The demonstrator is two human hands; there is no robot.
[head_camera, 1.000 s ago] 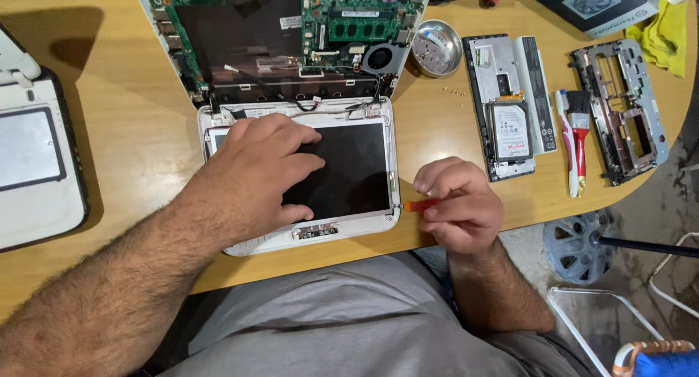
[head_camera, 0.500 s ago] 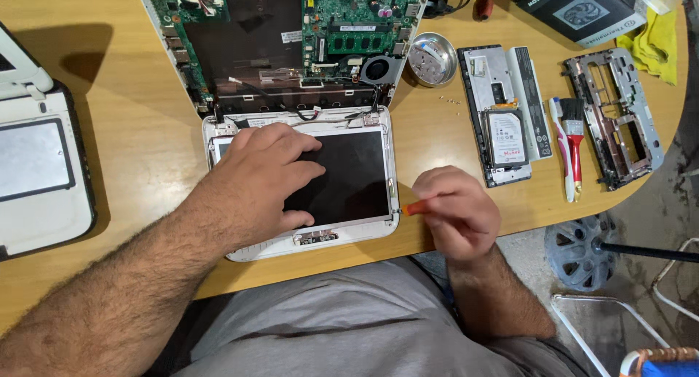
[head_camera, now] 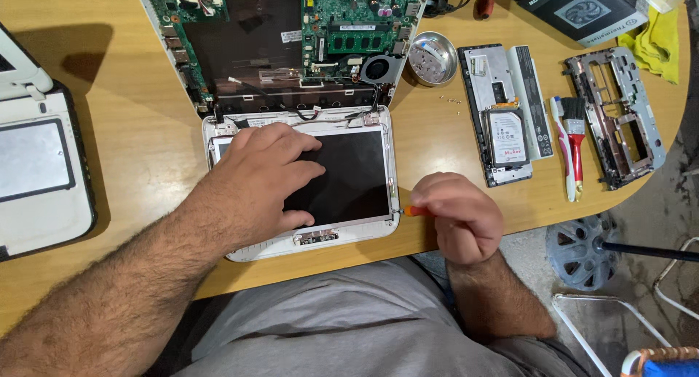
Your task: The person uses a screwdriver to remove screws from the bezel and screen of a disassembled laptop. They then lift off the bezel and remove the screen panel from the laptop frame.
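Wooden bench point(head_camera: 131, 108) fills most of the frame, with bare floor showing at lower right. Centre: a small laptop, opened and stripped, its green board point(head_camera: 364, 20) and fan point(head_camera: 377, 68) exposed at top centre, its white-framed screen point(head_camera: 349, 173) lying flat just below, joined by thin cables at the hinge. Left hand point(head_camera: 266, 177) rests palm down on the dark screen, fingers spread flat, holding nothing. Right hand point(head_camera: 462, 217), at centre right, is closed in a fist-like grip around a small orange-handled screwdriver point(head_camera: 416, 211); the tip meets the lower right corner of the screen frame. Upper centre right: a round metal dish point(head_camera: 431, 58) just beside the fan corner, a few loose screws point(head_camera: 448, 99) near it. Right of the dish: a grey tray holding a hard drive point(head_camera: 506, 137). Further right: a red-handled brush point(head_camera: 575, 144), then a bare metal frame point(head_camera: 619, 118). Upper right corner: a yellow cloth point(head_camera: 666, 42) and a dark box point(head_camera: 579, 13). Left edge: a second white device point(head_camera: 36, 173), partly cut off.
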